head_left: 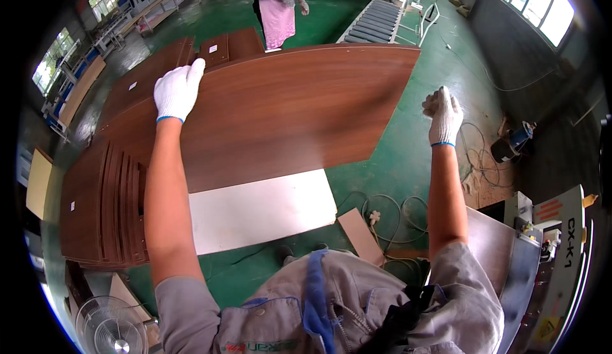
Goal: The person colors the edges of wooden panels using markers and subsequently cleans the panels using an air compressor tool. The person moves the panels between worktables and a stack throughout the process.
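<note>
A long wood-grain panel (287,108), reddish brown with a smooth laminated face, lies tilted across the middle of the view, its far edge curved by the lens and its right end cut square. It rests over a stack of similar brown boards (102,207), which stand on edge just left of the panel's near corner, with more flat boards (220,48) beyond its far left edge. A pale grey sheet (261,210) lies directly under the panel's near edge.

Right of the panel the green floor (408,156) is open, with only loose cables (389,210) near the panel's near right corner. A roller conveyor (376,19) runs off beyond the panel's far right corner, and a person in a pink apron (277,9) stands beyond its far edge.

The left hand (177,90), in a white glove, lies flat on the panel's far left part, fingers (194,70) spread and pressing the face. The gloved right hand (443,117) hangs just off the panel's right end, not touching it, fingers loosely curled around nothing.
</note>
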Action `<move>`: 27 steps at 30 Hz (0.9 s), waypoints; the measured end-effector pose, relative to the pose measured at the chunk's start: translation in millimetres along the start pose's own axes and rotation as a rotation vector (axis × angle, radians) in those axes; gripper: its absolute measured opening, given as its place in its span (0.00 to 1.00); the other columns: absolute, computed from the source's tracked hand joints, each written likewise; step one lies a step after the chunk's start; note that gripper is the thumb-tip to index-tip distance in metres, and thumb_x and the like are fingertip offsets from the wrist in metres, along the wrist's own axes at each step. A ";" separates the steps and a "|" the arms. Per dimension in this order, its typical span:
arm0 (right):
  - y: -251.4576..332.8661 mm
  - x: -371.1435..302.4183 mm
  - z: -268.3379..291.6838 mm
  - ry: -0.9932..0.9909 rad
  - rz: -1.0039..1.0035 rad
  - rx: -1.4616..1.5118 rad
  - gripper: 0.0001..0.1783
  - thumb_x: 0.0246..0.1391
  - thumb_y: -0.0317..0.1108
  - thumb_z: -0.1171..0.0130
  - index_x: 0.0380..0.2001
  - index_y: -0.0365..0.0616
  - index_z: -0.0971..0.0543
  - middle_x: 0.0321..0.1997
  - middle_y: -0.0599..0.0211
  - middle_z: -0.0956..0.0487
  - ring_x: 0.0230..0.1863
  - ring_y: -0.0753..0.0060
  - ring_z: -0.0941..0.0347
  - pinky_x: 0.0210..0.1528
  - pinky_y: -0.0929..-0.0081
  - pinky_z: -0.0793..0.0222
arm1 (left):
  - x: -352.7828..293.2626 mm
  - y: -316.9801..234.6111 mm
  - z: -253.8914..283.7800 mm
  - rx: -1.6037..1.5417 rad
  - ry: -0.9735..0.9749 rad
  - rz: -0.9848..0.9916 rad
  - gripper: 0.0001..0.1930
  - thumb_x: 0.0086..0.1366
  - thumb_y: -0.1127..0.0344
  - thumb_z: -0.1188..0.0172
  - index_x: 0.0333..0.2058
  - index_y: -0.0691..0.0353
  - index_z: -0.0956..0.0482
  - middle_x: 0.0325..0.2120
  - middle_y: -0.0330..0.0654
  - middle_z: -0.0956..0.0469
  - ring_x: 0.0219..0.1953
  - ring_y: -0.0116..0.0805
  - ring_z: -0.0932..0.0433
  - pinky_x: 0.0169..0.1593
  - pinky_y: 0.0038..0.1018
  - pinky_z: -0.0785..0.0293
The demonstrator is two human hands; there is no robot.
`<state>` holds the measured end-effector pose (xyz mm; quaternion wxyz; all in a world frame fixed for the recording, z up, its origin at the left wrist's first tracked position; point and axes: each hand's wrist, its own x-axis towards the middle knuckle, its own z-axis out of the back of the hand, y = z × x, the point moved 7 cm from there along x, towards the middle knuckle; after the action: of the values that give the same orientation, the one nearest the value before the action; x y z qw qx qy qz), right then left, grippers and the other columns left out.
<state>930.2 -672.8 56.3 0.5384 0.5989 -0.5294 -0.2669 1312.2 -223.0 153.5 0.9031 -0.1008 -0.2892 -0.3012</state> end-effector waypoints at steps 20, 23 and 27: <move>-208.6 4.0 -25.5 -0.352 -0.269 -0.010 0.42 0.70 0.62 0.60 0.41 0.23 0.20 0.42 0.53 0.17 0.41 0.64 0.25 0.51 0.64 0.29 | -13.2 5.1 2.8 0.067 -0.033 0.095 0.34 0.75 0.42 0.64 0.26 0.63 0.19 0.27 0.55 0.20 0.35 0.58 0.21 0.41 0.48 0.30; -304.3 -32.2 4.4 -0.426 -0.455 -0.043 0.44 0.69 0.64 0.60 0.42 0.22 0.20 0.44 0.50 0.17 0.44 0.61 0.24 0.55 0.63 0.31 | -22.2 6.2 6.4 -0.012 -0.144 0.092 0.33 0.75 0.44 0.62 0.25 0.65 0.20 0.26 0.57 0.22 0.32 0.59 0.23 0.38 0.49 0.31; -444.7 -80.1 34.8 -0.177 -0.740 -0.619 0.53 0.65 0.72 0.72 0.48 0.25 0.21 0.55 0.34 0.22 0.59 0.39 0.27 0.63 0.53 0.36 | -47.3 49.4 24.4 0.334 -0.197 -0.053 0.25 0.75 0.52 0.57 0.26 0.60 0.19 0.23 0.53 0.21 0.28 0.57 0.23 0.33 0.51 0.30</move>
<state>1029.6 -674.0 -385.8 0.5128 0.5338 -0.2206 -0.6351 1299.9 -151.9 145.3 0.8663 0.0290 -0.4246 -0.2614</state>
